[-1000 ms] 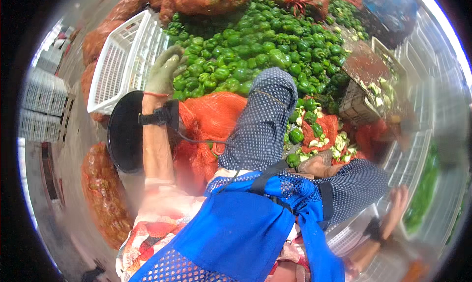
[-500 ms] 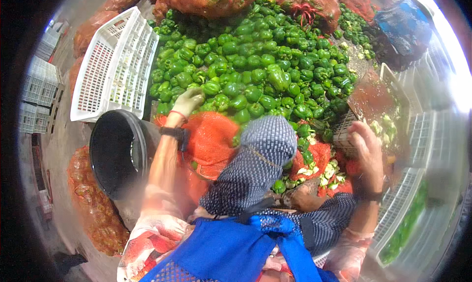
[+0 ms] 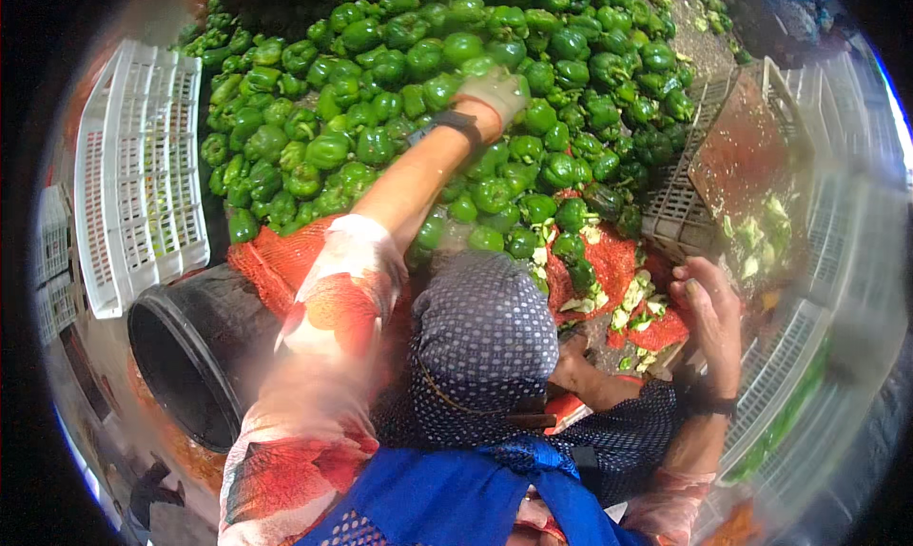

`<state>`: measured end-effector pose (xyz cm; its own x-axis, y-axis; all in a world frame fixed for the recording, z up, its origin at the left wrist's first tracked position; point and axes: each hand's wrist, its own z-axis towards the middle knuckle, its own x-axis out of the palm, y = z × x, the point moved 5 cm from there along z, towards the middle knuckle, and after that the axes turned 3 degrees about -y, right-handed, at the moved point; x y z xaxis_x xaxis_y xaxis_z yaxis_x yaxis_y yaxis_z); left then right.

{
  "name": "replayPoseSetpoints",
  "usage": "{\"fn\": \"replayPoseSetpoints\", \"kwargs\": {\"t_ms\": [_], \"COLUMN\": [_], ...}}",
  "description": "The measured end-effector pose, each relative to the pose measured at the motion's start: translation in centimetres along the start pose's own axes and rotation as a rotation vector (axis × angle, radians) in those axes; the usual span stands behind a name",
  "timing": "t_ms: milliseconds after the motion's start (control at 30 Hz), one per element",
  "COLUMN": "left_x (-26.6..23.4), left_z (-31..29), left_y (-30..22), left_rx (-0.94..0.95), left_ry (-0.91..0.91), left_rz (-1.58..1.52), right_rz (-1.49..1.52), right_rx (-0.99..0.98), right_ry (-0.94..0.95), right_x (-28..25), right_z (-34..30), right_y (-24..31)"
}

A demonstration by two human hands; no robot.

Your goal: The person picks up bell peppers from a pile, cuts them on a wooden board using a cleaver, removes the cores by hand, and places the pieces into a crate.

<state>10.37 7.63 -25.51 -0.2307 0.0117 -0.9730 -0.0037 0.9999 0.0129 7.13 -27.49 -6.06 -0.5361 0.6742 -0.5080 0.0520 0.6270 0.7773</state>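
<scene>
My left hand [image 3: 496,95], in a pale thin glove, reaches across a pile of green bell peppers [image 3: 326,150]. It rests on or just above the peppers, and its blurred fingertips do not show whether they grip one. At the right, my right hand [image 3: 711,308] is raised with its fingers curled in; anything inside them is hidden. A grey plastic crate [image 3: 677,224] stands beyond the right hand, with a reddish-brown board [image 3: 740,151] leaning over it. Pale pepper trimmings [image 3: 635,299] lie on red mesh [image 3: 609,265] left of that hand.
A white slotted crate [image 3: 143,180] stands at the left, with a black bucket [image 3: 181,360] in front of it. An orange-red mesh sack [image 3: 285,261] lies beside my left arm. My knee [image 3: 485,337] juts up in the middle. White crates [image 3: 780,394] line the right side.
My left hand has moved right and farther out over the pile. The view has shifted, and I lean farther forward. My right hand stays raised at the right with curled fingers.
</scene>
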Motion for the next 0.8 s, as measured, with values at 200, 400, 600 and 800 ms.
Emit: {"fn": "replayPoseSetpoints", "kwargs": {"t_ms": [200,400,600,800], "left_x": [2.1,5.1,3.5,-14.9], "left_z": [-1.0,-5.0,-10.7,-18.5], "left_y": [4.7,5.3,5.0,5.9], "left_rx": [-0.2,-0.201,-0.313,-0.012], "left_ry": [0.034,-0.147,-0.145,-0.439], "left_rz": [-0.378,-0.458,-1.435,-1.952], "right_rz": [-0.163,-0.272,-0.339,-0.009], "right_rx": [0.024,0.023,-0.196,0.183], "right_ry": [0.023,0.038,0.105,0.004], "right_x": [-0.4,-1.7,-1.2,2.7], "right_z": [2.1,2.0,1.8,5.6], "right_y": [-4.7,-4.1,-3.4,-17.7]}}
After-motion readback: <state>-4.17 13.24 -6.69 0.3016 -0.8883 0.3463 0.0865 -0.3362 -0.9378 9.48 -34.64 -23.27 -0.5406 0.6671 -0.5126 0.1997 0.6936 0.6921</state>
